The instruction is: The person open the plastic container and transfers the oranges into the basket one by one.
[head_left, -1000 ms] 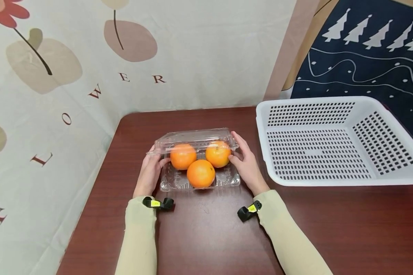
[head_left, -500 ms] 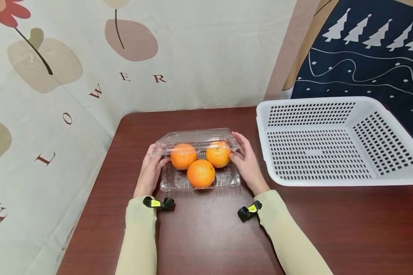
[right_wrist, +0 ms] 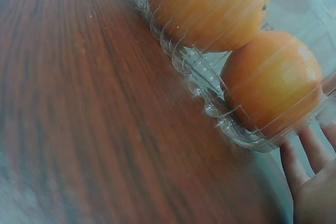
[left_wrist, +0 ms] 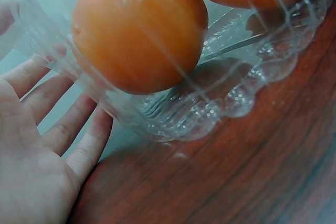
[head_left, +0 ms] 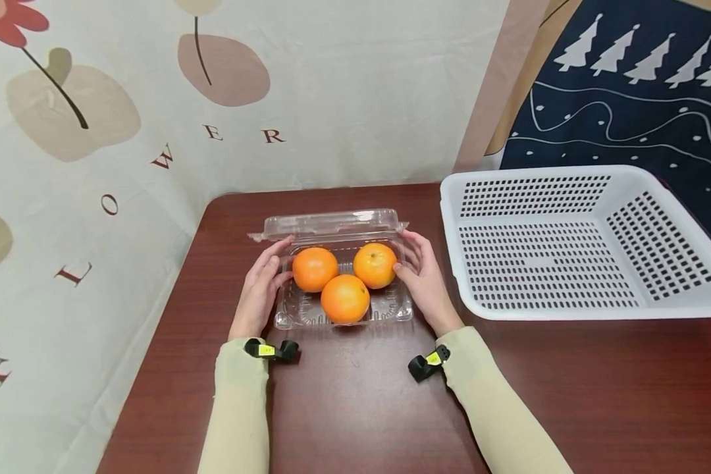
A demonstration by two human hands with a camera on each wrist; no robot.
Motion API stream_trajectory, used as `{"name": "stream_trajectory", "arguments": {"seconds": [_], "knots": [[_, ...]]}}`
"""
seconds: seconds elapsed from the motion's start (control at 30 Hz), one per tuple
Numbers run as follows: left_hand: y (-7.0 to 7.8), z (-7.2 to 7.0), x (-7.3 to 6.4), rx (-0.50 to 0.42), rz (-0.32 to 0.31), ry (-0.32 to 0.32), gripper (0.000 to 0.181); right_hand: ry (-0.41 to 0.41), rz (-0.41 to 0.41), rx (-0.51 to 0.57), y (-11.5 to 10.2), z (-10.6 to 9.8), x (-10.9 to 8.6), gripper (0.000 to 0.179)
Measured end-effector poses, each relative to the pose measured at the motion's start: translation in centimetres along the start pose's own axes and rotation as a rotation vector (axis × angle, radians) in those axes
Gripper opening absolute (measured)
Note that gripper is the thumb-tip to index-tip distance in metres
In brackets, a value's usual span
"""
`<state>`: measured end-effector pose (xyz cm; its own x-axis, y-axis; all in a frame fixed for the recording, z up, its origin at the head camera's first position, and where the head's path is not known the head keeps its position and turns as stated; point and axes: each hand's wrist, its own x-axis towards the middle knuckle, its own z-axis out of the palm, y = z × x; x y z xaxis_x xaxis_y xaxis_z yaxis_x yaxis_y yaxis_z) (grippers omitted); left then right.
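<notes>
A clear plastic clamshell box (head_left: 299,313) sits on the table with its lid (head_left: 332,224) tipped back at the far side. Three oranges lie inside: a left orange (head_left: 315,269), a right orange (head_left: 375,265) and a front orange (head_left: 345,299). My left hand (head_left: 259,289) is at the box's left side; in the left wrist view its straight fingers (left_wrist: 63,127) touch the clear wall. On the opposite side, my right hand (head_left: 423,280) has its thumb near the right orange. Straight fingers (right_wrist: 312,148) rest against the wall there in the right wrist view.
A white perforated plastic basket (head_left: 634,313) stands to the right of the box. The dark red wooden table (head_left: 355,408) ends at a fabric backdrop (head_left: 361,131) behind and to the left. Black straps with yellow labels circle both wrists.
The lid, earlier leaning forward over the two back oranges, has swung back and away from them. My left fingers have come off the lid to the box's side; the box has stayed in place.
</notes>
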<state>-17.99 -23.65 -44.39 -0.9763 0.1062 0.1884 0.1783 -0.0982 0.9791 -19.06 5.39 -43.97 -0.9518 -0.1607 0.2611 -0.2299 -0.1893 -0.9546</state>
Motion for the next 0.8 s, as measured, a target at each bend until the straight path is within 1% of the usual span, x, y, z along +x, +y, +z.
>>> {"name": "stream_trajectory", "arguments": {"seconds": [0.1,0.17,0.3,0.4,0.57,0.8], "knots": [[0.47,0.23,-0.09,-0.001,-0.001,-0.019,0.041,-0.007,-0.027,0.012,0.09,0.04,0.05,0.049],[0.71,0.39,-0.15,0.012,-0.014,-0.018,0.042,-0.009,-0.035,0.004,0.08,0.07,0.07,0.047],[0.96,0.64,-0.21,0.078,-0.057,0.007,0.045,-0.014,-0.037,-0.021,-0.02,0.10,0.03,0.047],[1.00,0.76,-0.17,0.103,-0.079,0.023,0.048,-0.018,-0.045,-0.029,-0.11,0.09,0.02,0.051],[0.89,0.83,-0.07,0.095,-0.081,0.026,0.050,-0.020,-0.037,-0.046,-0.15,0.03,0.03,0.054],[0.87,0.89,0.00,0.111,-0.084,0.024,0.049,-0.021,-0.017,-0.059,-0.10,-0.07,0.12,0.055]]}}
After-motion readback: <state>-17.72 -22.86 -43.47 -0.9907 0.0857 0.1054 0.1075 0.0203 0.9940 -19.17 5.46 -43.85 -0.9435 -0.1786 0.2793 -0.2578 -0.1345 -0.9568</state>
